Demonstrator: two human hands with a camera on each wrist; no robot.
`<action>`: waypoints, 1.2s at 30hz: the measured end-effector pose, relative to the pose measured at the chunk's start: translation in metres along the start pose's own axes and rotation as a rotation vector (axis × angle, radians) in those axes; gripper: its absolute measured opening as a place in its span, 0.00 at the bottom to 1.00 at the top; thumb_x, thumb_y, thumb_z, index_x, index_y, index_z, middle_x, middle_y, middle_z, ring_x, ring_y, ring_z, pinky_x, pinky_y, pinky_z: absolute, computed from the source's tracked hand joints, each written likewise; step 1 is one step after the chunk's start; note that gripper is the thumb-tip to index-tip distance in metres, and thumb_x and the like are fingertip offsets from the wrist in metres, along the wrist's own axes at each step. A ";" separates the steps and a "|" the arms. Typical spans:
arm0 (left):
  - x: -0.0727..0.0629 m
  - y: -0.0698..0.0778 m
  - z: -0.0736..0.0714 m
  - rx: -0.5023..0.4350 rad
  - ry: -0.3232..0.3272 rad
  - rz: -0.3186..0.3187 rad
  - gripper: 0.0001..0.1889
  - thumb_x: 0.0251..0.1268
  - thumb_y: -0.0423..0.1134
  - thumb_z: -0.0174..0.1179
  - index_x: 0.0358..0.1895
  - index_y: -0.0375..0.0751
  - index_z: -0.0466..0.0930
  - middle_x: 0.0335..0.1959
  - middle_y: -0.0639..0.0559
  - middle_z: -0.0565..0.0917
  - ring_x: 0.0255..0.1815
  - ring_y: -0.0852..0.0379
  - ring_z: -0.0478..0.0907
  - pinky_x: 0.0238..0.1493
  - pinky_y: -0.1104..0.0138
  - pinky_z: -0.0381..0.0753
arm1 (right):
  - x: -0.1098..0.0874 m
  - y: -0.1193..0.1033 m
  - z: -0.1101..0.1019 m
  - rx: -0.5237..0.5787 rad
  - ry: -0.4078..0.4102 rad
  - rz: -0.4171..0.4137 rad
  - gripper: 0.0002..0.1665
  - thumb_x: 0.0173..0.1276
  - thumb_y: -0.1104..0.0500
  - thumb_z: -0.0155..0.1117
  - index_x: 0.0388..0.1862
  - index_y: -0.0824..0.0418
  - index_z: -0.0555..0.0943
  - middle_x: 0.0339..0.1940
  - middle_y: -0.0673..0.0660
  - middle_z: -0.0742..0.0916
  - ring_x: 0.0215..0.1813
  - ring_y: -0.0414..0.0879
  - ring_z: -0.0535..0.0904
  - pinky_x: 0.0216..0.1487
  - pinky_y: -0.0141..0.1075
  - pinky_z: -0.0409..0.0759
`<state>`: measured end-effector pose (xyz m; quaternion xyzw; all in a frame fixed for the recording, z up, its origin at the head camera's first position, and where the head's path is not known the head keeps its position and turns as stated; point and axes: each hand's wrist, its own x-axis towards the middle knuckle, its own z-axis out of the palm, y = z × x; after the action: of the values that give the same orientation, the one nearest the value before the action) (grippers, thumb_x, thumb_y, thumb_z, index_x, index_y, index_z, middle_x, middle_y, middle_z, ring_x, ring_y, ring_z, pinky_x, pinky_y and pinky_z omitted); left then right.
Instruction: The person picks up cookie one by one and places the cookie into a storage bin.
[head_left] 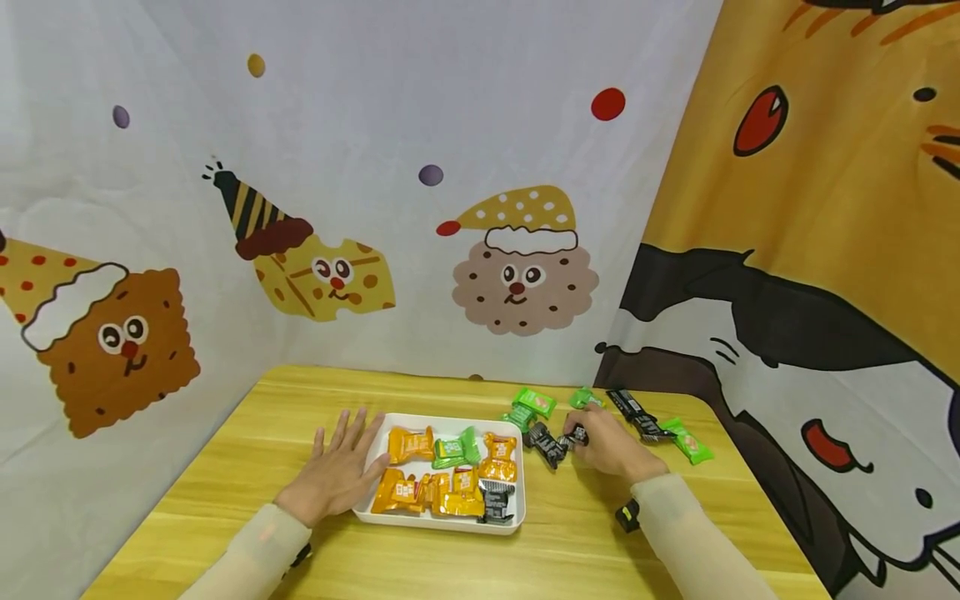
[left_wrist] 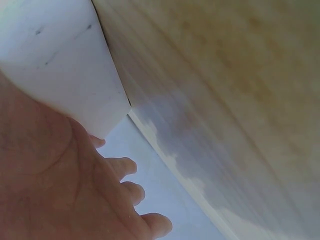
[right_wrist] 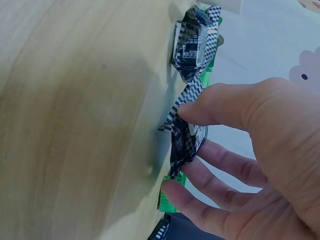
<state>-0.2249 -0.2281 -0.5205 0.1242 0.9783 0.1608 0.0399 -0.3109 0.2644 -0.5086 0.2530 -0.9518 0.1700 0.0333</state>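
My left hand [head_left: 333, 467] lies with straight, spread fingers at the left rim of a white tray [head_left: 420, 523], the thumb reaching over the edge. Inside sit several orange-wrapped candies [head_left: 459, 498], one green-wrapped candy [head_left: 452, 450] and one black-wrapped candy [head_left: 496, 502]. To the right of the tray, my right hand [head_left: 611, 442] pinches a black checkered candy [right_wrist: 186, 137] between thumb and fingers, close over the table. Another black candy [head_left: 547, 446] lies just left of it. In the left wrist view, the palm and fingertips show beside the tray's white side [left_wrist: 65, 55].
Green candies [head_left: 536, 402] lie behind the tray's right corner, with one more green candy [head_left: 585, 398] beyond my right hand. Black candies [head_left: 637, 415] and a green candy [head_left: 688, 442] lie farther right. A printed curtain [head_left: 360, 125] stands behind the wooden table [head_left: 420, 567].
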 end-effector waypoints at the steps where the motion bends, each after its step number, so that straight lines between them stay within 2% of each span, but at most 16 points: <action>1: 0.000 0.000 0.000 0.001 0.001 0.000 0.42 0.99 0.61 0.42 1.00 0.45 0.44 1.00 0.31 0.40 0.99 0.22 0.36 0.91 0.17 0.35 | 0.000 -0.001 -0.001 0.005 0.004 0.000 0.14 0.71 0.72 0.82 0.51 0.58 0.93 0.54 0.57 0.91 0.59 0.54 0.89 0.57 0.49 0.94; 11: 0.000 0.000 0.001 0.000 0.003 -0.002 0.42 0.99 0.62 0.42 1.00 0.46 0.44 1.00 0.32 0.40 1.00 0.22 0.36 0.92 0.17 0.36 | 0.002 -0.009 -0.007 -0.001 0.051 0.022 0.16 0.74 0.71 0.81 0.57 0.60 0.93 0.59 0.61 0.90 0.59 0.56 0.89 0.60 0.52 0.94; 16: 0.001 0.000 0.000 0.001 0.004 -0.004 0.42 0.99 0.62 0.42 1.00 0.46 0.44 1.00 0.32 0.41 0.99 0.22 0.36 0.91 0.17 0.36 | 0.004 -0.020 -0.010 -0.019 0.096 -0.010 0.17 0.73 0.71 0.81 0.57 0.58 0.94 0.61 0.62 0.91 0.62 0.58 0.90 0.64 0.54 0.94; 22: 0.002 0.000 0.000 0.001 0.004 -0.003 0.42 0.99 0.62 0.42 1.00 0.46 0.44 0.99 0.31 0.41 0.99 0.21 0.37 0.91 0.16 0.36 | 0.008 -0.035 -0.012 -0.023 0.125 -0.070 0.16 0.72 0.70 0.83 0.55 0.58 0.95 0.62 0.63 0.91 0.60 0.57 0.90 0.58 0.51 0.95; 30: 0.002 0.002 -0.001 0.001 -0.007 -0.010 0.42 0.99 0.62 0.42 1.00 0.46 0.43 1.00 0.32 0.41 1.00 0.22 0.37 0.92 0.17 0.36 | 0.013 -0.054 -0.013 -0.023 0.114 -0.137 0.17 0.72 0.72 0.80 0.55 0.57 0.95 0.62 0.63 0.92 0.58 0.55 0.91 0.55 0.47 0.95; 34: 0.001 0.002 0.000 0.003 -0.008 -0.012 0.42 0.99 0.62 0.41 1.00 0.46 0.43 1.00 0.32 0.41 1.00 0.22 0.37 0.92 0.17 0.36 | 0.013 -0.065 -0.012 -0.015 0.091 -0.127 0.16 0.74 0.69 0.80 0.56 0.56 0.95 0.62 0.60 0.91 0.60 0.53 0.90 0.59 0.48 0.95; 36: 0.001 0.001 0.000 0.004 -0.005 -0.012 0.42 0.99 0.62 0.42 1.00 0.45 0.44 0.99 0.31 0.41 0.99 0.22 0.37 0.92 0.17 0.36 | 0.013 -0.070 -0.011 -0.011 0.079 -0.131 0.16 0.75 0.69 0.80 0.57 0.55 0.95 0.61 0.59 0.90 0.59 0.51 0.89 0.58 0.47 0.94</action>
<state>-0.2254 -0.2269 -0.5205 0.1191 0.9793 0.1581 0.0432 -0.2882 0.2052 -0.4748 0.3075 -0.9321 0.1723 0.0834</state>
